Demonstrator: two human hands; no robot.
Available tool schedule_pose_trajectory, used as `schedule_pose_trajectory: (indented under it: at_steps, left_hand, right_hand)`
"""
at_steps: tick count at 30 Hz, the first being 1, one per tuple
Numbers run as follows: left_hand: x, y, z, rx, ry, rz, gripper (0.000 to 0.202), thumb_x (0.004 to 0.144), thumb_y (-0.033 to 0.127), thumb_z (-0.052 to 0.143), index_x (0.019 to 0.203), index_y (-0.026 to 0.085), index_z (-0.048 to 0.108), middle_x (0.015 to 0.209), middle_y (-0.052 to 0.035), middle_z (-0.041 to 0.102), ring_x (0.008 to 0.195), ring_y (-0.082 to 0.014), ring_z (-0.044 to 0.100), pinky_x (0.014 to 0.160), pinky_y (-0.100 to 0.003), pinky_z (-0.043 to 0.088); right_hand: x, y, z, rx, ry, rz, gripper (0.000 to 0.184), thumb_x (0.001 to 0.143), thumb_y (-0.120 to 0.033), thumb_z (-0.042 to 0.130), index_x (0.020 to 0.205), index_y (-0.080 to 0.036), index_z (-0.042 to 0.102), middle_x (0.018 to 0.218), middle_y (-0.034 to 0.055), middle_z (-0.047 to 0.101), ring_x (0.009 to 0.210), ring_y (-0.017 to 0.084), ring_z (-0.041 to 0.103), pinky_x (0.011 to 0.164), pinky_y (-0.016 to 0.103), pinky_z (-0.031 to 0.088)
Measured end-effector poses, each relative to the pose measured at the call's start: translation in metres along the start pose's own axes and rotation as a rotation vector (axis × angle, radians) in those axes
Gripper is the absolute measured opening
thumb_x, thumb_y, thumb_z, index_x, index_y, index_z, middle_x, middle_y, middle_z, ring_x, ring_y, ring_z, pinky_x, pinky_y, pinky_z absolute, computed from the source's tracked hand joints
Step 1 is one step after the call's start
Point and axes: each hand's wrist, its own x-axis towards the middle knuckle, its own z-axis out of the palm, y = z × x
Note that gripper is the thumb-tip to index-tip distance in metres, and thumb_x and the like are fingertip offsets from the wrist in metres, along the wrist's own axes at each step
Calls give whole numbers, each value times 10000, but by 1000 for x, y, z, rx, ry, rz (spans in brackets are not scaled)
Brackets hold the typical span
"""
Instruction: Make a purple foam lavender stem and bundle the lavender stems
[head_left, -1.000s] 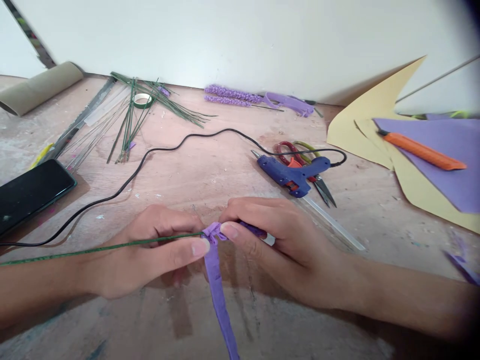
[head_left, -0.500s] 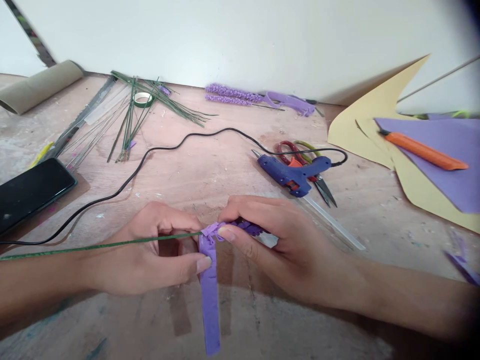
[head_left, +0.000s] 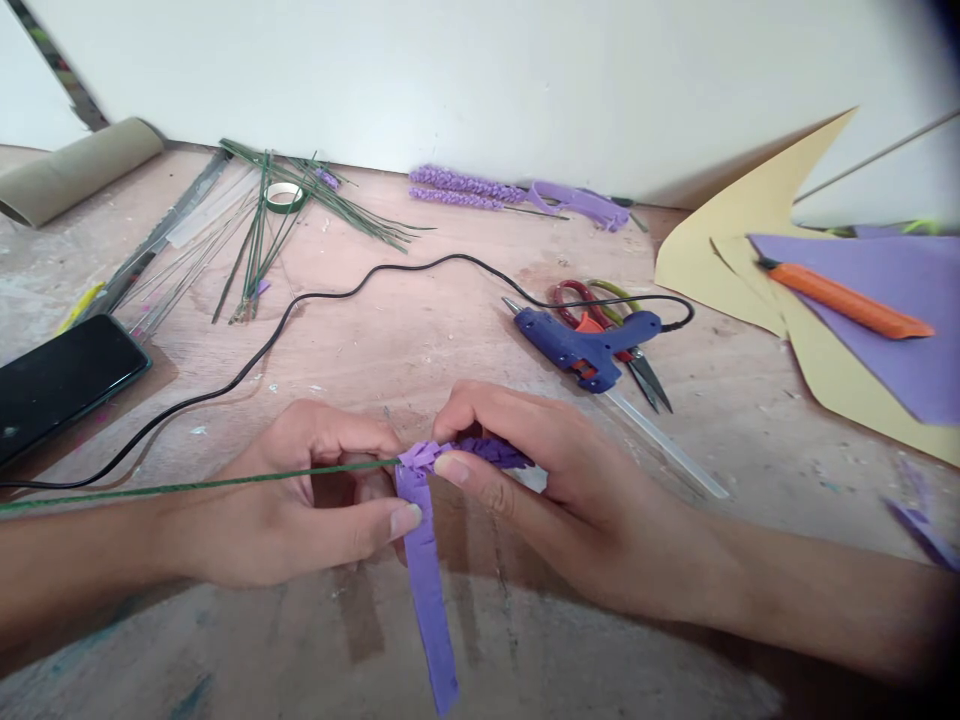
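A purple paper strip hangs down, pinched near its top between the thumb and fingers of my left hand. Its upper end is wrapped around a green stem wire that stretches left across my left wrist. My right hand grips the wrapped, frilled purple flower spike on that wire between thumb and forefinger. Part of the spike is hidden inside my right palm.
Beyond my hands lie a blue glue gun with its black cord and scissors. An orange cutter rests on purple sheet at right. Green wires, tape roll, finished purple spikes and a phone lie around.
The strip's hanging lower end has swung slightly right. Both hands keep their grip in nearly the same place, with the wrapped part turned a little.
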Motion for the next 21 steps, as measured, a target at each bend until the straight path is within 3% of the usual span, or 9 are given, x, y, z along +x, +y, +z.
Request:
schedule_pose_trajectory:
  at_steps: [5,14,18,21]
  left_hand:
    - [-1,-8,1,-178,54,-50,378,975,452,587,817,124,689,672,-32,657,531,-111,580,486,-198,445]
    - [0,-11,1,-206,58,-87,419,982,461,555,799,109,689,641,-54,659,522,-131,587,482,-215,428]
    - [1,-8,1,-148,53,-52,381,985,409,551,780,110,670,646,-41,647,527,-122,591,495,-209,446]
    - [1,-5,1,-143,56,-47,382,997,407,526,779,121,655,643,-26,633,530,-118,588,503,-208,453]
  right_hand:
    - [-2,-1,-2,-18,-35,18,107,1005,-214,541,917,-168,580,821,-8,613,698,110,520,636,255,392]
    - [0,-4,-5,-13,-117,108,88,1022,-228,510,959,-182,550,725,-47,602,609,100,497,578,253,369]
    - [-1,-6,-6,81,-173,75,121,1061,-247,464,1034,-180,561,839,-14,679,728,114,587,676,251,443]
    - [0,-4,-4,104,-171,36,266,1092,-285,396,962,-174,599,881,19,671,795,129,598,735,263,463]
